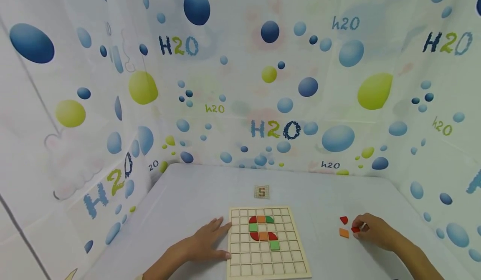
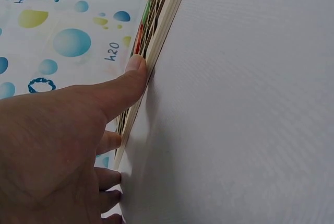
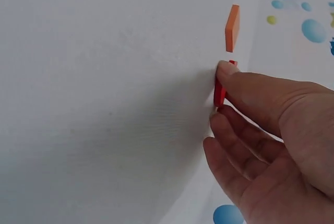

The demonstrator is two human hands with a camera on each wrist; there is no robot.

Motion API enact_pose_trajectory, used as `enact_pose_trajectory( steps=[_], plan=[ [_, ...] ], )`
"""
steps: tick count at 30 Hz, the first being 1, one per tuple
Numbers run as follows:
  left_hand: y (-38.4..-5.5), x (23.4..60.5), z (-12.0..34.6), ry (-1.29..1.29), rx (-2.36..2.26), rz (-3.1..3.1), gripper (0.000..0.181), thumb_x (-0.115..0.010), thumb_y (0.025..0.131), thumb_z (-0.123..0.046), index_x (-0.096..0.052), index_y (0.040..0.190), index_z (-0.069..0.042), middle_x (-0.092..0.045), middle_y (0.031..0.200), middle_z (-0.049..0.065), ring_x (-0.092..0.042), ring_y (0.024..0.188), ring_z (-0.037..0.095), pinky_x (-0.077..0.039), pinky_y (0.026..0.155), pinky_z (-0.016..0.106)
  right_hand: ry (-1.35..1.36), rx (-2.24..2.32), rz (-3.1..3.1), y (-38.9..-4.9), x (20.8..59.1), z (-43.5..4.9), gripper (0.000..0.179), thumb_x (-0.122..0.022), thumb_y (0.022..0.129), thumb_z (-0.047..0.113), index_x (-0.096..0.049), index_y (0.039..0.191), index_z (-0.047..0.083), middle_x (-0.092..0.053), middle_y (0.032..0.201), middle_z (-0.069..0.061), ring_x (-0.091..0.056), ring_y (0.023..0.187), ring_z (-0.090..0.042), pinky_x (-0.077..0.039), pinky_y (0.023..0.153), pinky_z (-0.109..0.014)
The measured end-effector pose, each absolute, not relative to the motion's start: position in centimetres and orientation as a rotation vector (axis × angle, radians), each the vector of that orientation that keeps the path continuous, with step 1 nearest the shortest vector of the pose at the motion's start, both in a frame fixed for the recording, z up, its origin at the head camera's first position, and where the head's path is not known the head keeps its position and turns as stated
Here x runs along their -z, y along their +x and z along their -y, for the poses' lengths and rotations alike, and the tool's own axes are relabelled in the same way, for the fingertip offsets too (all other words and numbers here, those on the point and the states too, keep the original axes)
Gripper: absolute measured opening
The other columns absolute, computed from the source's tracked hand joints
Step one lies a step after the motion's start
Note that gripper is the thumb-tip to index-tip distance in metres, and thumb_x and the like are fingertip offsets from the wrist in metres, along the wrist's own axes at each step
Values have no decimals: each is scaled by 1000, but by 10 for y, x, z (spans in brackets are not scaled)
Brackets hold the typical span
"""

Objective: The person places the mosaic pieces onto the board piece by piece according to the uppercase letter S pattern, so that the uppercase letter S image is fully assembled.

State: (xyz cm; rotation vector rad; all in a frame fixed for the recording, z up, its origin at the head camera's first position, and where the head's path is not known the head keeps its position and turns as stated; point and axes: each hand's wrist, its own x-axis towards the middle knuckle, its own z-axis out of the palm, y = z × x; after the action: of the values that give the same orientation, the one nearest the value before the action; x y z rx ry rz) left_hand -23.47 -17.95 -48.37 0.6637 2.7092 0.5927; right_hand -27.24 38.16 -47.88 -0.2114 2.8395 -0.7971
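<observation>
A wooden grid board [image 1: 244, 259] lies on the table, with several red, orange and green tiles set in its upper squares. Along the board's left edge rests my left hand [image 1: 206, 240], fingers spread and the thumb on the rim, as the left wrist view also shows. Out to the right, my right hand [image 1: 375, 230] pinches a red tile [image 3: 219, 92] between thumb and fingers, low over the table. Beside it lie an orange square tile [image 1: 343, 233] and another red tile [image 1: 343, 220] with a rounded side.
Behind the board lies a small pattern card [image 1: 262, 192] showing a tile figure on a grid. The white table [image 1: 203, 180] is enclosed at the back and sides by a curtain [image 1: 233, 75] printed with bubbles and H2O lettering.
</observation>
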Motion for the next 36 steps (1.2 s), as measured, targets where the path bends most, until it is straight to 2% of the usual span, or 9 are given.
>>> enact_pose_trajectory(
  steps=[5, 11, 17, 21, 28, 36],
  plan=[
    [-235, 483, 180, 671, -594, -2707, 93, -74, 92, -61, -37, 164, -15, -25, 171, 26, -21, 159, 50, -26, 122, 71, -179, 760, -2880, -271, 478, -378, 23, -84, 91, 20, -71, 106, 8, -64, 94, 1, -56, 88, -17, -56, 76, -26],
    [-235, 481, 180, 673, -575, -2709, 94, -73, 92, -62, -36, 165, -16, -25, 172, 25, -21, 159, 48, -26, 123, 69, -202, 778, -2940, -269, 474, -373, 24, -84, 90, 19, -73, 107, 5, -65, 96, 0, -58, 89, -16, -58, 78, -27],
    [-234, 481, 180, 669, -601, -2699, 94, -73, 92, -61, -36, 165, -16, -25, 172, 25, -20, 160, 48, -24, 124, 69, -242, 901, -2948, -265, 467, -357, 24, -84, 90, 17, -73, 107, 5, -67, 98, -1, -60, 90, -17, -56, 72, -21],
    [-233, 481, 179, 659, -600, -2701, 94, -74, 92, -61, -37, 165, -16, -25, 172, 25, -20, 160, 48, -24, 124, 69, -255, 1000, -2902, -260, 462, -335, 22, -83, 90, 17, -72, 106, 5, -67, 98, -2, -61, 91, -17, -57, 70, -22],
    [-232, 481, 178, 641, -597, -2709, 94, -75, 91, -61, -37, 165, -17, -26, 172, 24, -20, 160, 48, -25, 123, 70, -356, 983, -2885, -253, 460, -284, 16, -83, 89, 14, -72, 100, 11, -65, 95, 1, -61, 91, -16, -59, 79, -27],
    [-232, 480, 178, 626, -587, -2718, 94, -75, 91, -63, -37, 165, -18, -25, 172, 23, -20, 160, 47, -25, 123, 70, -561, 974, -2822, -237, 461, -230, 18, -85, 89, 21, -71, 99, 17, -63, 96, 4, -59, 92, -16, -55, 78, -24]
  ],
)
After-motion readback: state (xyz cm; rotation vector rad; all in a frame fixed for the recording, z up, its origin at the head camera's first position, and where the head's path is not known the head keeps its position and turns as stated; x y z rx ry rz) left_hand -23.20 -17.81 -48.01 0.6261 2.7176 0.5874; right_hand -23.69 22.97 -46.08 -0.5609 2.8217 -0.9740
